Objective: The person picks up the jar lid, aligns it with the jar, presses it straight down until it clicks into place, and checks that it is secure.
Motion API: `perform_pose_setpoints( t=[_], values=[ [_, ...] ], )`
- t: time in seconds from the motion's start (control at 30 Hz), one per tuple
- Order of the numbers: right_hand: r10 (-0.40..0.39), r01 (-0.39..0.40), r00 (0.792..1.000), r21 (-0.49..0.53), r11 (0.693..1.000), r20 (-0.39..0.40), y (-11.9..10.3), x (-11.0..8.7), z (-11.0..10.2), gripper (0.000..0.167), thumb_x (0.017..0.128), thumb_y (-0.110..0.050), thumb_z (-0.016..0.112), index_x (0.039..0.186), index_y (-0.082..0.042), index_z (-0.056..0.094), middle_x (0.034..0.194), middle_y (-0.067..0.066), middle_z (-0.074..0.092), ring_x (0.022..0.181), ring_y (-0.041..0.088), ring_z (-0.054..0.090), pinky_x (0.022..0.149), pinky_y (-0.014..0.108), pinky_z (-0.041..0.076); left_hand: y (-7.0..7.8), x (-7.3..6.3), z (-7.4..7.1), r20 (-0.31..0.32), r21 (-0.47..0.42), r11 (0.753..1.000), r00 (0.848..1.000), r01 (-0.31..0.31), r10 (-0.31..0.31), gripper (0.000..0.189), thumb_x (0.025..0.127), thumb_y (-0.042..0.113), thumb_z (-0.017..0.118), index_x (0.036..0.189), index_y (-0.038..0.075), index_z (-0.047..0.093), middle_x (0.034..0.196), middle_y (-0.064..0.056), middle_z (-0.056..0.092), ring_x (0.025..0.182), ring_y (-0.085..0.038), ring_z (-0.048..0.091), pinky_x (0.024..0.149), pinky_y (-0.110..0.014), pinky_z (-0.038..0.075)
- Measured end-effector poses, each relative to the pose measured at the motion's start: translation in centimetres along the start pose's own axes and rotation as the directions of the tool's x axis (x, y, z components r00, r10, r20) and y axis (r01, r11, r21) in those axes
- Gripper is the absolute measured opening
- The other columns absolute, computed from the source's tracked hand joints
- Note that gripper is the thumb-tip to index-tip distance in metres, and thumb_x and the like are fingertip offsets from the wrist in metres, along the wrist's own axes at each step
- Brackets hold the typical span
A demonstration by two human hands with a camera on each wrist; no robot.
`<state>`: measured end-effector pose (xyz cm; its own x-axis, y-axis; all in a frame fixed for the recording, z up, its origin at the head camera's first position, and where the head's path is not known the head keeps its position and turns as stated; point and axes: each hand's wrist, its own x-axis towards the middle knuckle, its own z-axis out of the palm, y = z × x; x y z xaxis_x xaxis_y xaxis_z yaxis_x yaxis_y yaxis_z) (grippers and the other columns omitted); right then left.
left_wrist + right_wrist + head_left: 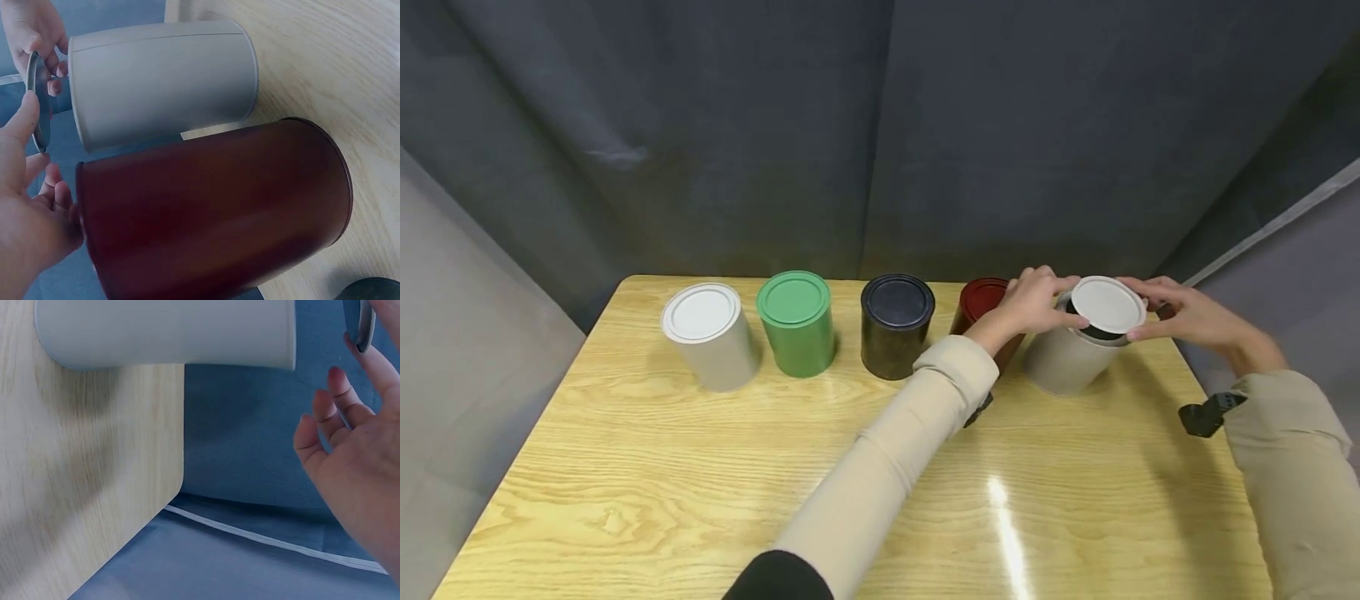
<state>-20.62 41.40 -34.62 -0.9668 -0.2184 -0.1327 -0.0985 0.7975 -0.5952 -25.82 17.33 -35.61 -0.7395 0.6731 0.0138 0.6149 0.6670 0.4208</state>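
Observation:
At the right end of the row, a round white lid [1107, 305] is held above the open top of a light grey can [1060, 362]. My left hand [1036, 302] pinches the lid's left edge, its thumb at the near side. On the opposite edge, my right hand [1187, 312] grips with thumb and fingers. The left wrist view shows the lid [39, 103] edge-on, apart from the can's rim [75, 100]. Beside that can stands a dark red can [212, 212], close to the curled lower fingers of my left hand; my left forearm partly covers it in the head view.
Further left along the table's back edge stand a black can [895, 333], a green can [797, 329] and a white can [711, 342], all lidded. A dark curtain [737, 150] hangs behind the wooden table [700, 492].

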Motion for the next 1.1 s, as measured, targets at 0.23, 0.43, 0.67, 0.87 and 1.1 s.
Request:
perform_pose_setpoints(
  t=[0.23, 0.43, 0.67, 0.87, 1.1],
  values=[
    [0.02, -0.02, 0.999, -0.013, 1.0, 0.033, 1.2, 0.8, 0.4, 0.077, 0.079, -0.016, 0.072, 0.143, -0.014, 0.03, 0.106, 0.009, 0.035, 0.082, 0.02, 0.031, 0.062, 0.032, 0.031, 0.0, 0.5, 0.6, 0.021, 0.079, 0.994, 0.997, 0.074, -0.076, 0.068, 0.077, 0.062, 0.057, 0.138, 0.04, 0.036, 0.122, 0.01, 0.044, 0.096, -0.009, 0.037, 0.07, -0.024, 0.026],
    [0.041, -0.038, 0.997, -0.035, 0.999, 0.069, 1.5, 1.4, 0.5, 0.079, 0.078, -0.02, 0.073, 0.143, -0.011, 0.028, 0.109, 0.012, 0.036, 0.088, 0.024, 0.031, 0.066, 0.037, 0.032, 0.1, 0.8, 0.9, 0.045, 0.117, 0.988, 0.994, 0.098, -0.104, 0.066, 0.078, 0.061, 0.057, 0.137, 0.039, 0.037, 0.123, 0.01, 0.045, 0.096, -0.01, 0.037, 0.072, -0.024, 0.025],
    [0.07, -0.07, 0.99, -0.003, 0.998, 0.123, 1.8, 1.7, 0.9, 0.081, 0.078, -0.024, 0.073, 0.144, -0.012, 0.026, 0.115, 0.014, 0.033, 0.094, 0.026, 0.031, 0.069, 0.039, 0.032, 0.1, 1.2, 1.1, 0.097, 0.152, 0.982, 0.987, 0.109, -0.124, 0.064, 0.08, 0.061, 0.054, 0.138, 0.04, 0.035, 0.122, 0.011, 0.044, 0.098, -0.01, 0.035, 0.075, -0.025, 0.024],
    [0.077, -0.088, 0.981, 0.055, 0.995, 0.178, 2.1, 1.4, 1.1, 0.083, 0.081, -0.022, 0.069, 0.146, -0.013, 0.018, 0.121, 0.016, 0.028, 0.098, 0.029, 0.03, 0.072, 0.041, 0.034, 0.3, 1.4, 1.0, 0.137, 0.166, 0.979, 0.981, 0.114, -0.137, 0.063, 0.08, 0.062, 0.053, 0.137, 0.042, 0.035, 0.119, 0.012, 0.044, 0.097, -0.011, 0.034, 0.075, -0.026, 0.023],
    [0.068, -0.08, 0.984, 0.071, 0.994, 0.167, 2.2, 1.1, 0.9, 0.08, 0.086, -0.023, 0.064, 0.147, -0.015, 0.014, 0.126, 0.016, 0.026, 0.098, 0.027, 0.03, 0.072, 0.042, 0.035, 0.2, 1.2, 0.9, 0.123, 0.151, 0.979, 0.981, 0.134, -0.153, 0.065, 0.079, 0.062, 0.054, 0.138, 0.041, 0.035, 0.124, 0.013, 0.043, 0.098, -0.01, 0.035, 0.077, -0.026, 0.024]
  ],
)
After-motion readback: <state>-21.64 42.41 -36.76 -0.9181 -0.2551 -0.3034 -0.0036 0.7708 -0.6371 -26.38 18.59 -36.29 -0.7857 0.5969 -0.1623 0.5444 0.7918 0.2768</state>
